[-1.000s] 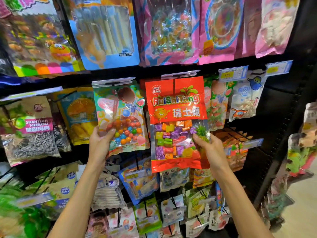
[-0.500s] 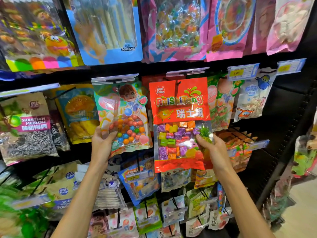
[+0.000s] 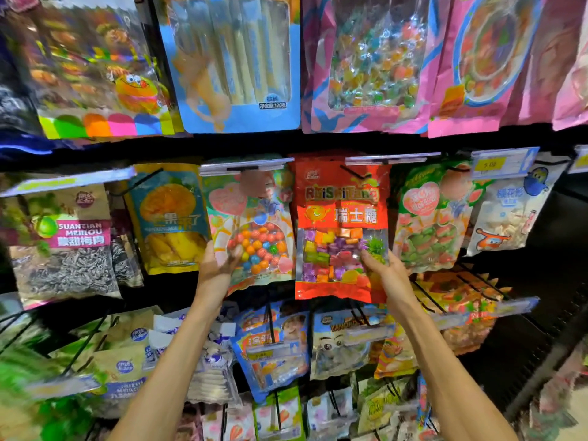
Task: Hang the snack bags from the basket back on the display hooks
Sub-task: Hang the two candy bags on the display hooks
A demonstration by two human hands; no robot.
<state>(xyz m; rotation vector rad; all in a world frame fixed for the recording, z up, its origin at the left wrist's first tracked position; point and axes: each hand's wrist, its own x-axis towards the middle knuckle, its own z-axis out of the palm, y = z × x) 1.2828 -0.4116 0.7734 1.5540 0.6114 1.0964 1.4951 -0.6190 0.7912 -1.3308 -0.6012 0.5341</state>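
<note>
Fingers of both hands pinch bags at their hooks: left hand [image 3: 216, 272] the gumball bag [image 3: 254, 230], right hand [image 3: 386, 275], at three o'clock, the red candy bag [image 3: 342, 227]. Neither released; basket unseen.

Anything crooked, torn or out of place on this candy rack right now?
Nothing looks torn or spilled. The gumball bag in the left hand hangs tilted, its bottom swung left, while the red candy bag in the right hand sits nearly straight. Blur hides whether either is fully on its hook.

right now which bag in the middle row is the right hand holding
The red bag of square candies: the right hand grips its lower right corner. The left hand holds the neighbouring round-candy bag.
</note>
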